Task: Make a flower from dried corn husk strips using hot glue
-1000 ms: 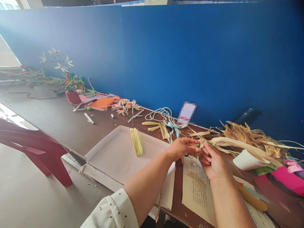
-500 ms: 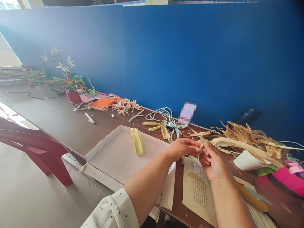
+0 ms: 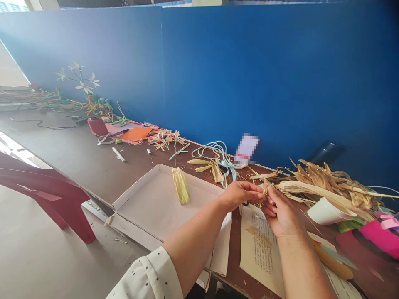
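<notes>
My left hand [image 3: 241, 194] and my right hand [image 3: 279, 209] meet at the fingertips above the table's near side. Both are closed, pinching a small pale-green strip of corn husk [image 3: 264, 187] between them; part of it is hidden by the fingers. Below them lies a printed sheet [image 3: 258, 249]. To the left, a folded bundle of green corn husk [image 3: 181, 187] rests in an open shallow white box [image 3: 146, 207]. Behind my hands are small husk pieces [image 3: 215, 169] and a blue ribbon [image 3: 229, 170].
Dried husks [image 3: 336, 178] pile up at the right, beside a tilted white cup [image 3: 330, 211] and a pink item [image 3: 380, 236]. A light cord [image 3: 215, 146] lies along the blue partition [image 3: 264, 74]. A red chair [image 3: 46, 195] stands at the left. Farther back are orange paper [image 3: 135, 133] and scissors [image 3: 106, 139].
Almost nothing differs. The whole view has shifted very slightly, while both hands keep their pinch on the husk strip in the same place.
</notes>
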`<state>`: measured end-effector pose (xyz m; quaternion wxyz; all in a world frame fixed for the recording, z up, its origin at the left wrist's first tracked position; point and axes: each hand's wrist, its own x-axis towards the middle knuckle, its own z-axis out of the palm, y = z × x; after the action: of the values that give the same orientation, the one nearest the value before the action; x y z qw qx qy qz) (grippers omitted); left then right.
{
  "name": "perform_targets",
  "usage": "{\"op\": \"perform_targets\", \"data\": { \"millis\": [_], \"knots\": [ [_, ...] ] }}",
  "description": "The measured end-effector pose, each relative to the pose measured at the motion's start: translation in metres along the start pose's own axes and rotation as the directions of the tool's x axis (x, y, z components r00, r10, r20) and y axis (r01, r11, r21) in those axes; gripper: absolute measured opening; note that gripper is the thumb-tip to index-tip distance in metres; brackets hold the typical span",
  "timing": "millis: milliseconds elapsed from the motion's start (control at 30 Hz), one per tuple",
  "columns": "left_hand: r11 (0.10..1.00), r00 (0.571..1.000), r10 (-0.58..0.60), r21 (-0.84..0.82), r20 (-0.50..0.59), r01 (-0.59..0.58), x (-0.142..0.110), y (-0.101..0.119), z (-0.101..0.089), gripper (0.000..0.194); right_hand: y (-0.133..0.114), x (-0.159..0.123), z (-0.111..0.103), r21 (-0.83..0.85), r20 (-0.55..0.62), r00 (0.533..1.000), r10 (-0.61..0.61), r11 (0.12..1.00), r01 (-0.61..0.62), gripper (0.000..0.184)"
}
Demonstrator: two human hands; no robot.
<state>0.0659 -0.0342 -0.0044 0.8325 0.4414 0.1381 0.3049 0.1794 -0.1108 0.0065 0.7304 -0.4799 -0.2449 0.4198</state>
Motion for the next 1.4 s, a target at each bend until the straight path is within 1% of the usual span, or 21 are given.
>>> {"op": "perform_targets", "data": {
  "millis": [233,400,467,700,767,933,1033,1167,1333,1400],
  "knots": [
    [1.000,1.000,0.006,0.016,-0.012,-0.006,0.0017,-0.0007,-0.0008,0.048,-0.0003,-0.0001,0.0016,-0.022,-0.002,1.000,-0.009,1.000,0.009,0.032],
    [0.995,0.999,0.035,0.089,-0.013,-0.034,0.0026,-0.0009,-0.0038,0.046,-0.0011,-0.0023,0.0029,-0.077,-0.074,0.996,-0.040,0.996,0.034,0.032],
    [0.992,0.999,0.047,0.118,-0.005,-0.046,0.0029,-0.0012,-0.0054,0.045,-0.0024,-0.0033,0.0043,-0.084,-0.076,0.996,-0.054,0.995,0.048,0.035],
    [0.984,0.998,0.059,0.167,-0.013,-0.056,0.0039,-0.0019,-0.0087,0.045,-0.0083,-0.0046,0.0044,0.007,-0.075,0.997,-0.019,1.000,0.020,0.044],
    [0.980,0.998,0.061,0.190,-0.019,-0.056,0.0036,-0.0013,-0.0087,0.045,-0.0088,-0.0053,0.0034,-0.018,-0.081,0.996,-0.038,0.999,0.037,0.044],
    [0.971,0.997,0.068,0.230,-0.028,-0.059,0.0030,-0.0010,-0.0083,0.045,-0.0073,-0.0074,0.0034,-0.125,-0.052,0.995,-0.086,0.989,0.079,0.046],
    [0.968,0.997,0.073,0.243,-0.022,-0.066,0.0029,-0.0014,-0.0080,0.044,-0.0060,-0.0072,0.0040,-0.133,-0.068,0.992,-0.110,0.986,0.100,0.050],
    [0.965,0.998,0.064,0.258,-0.025,-0.056,0.0023,-0.0010,-0.0070,0.045,-0.0053,-0.0066,0.0029,-0.124,-0.065,0.992,-0.112,0.987,0.103,0.053],
    [0.967,0.997,0.073,0.246,-0.026,-0.064,0.0016,-0.0005,-0.0062,0.043,-0.0058,-0.0077,0.0018,-0.129,-0.056,0.993,-0.101,0.987,0.093,0.049],
    [0.968,0.997,0.075,0.240,-0.026,-0.067,0.0012,-0.0003,-0.0060,0.043,-0.0060,-0.0075,0.0021,-0.135,-0.045,0.995,-0.087,0.988,0.080,0.043]
  ]
}}
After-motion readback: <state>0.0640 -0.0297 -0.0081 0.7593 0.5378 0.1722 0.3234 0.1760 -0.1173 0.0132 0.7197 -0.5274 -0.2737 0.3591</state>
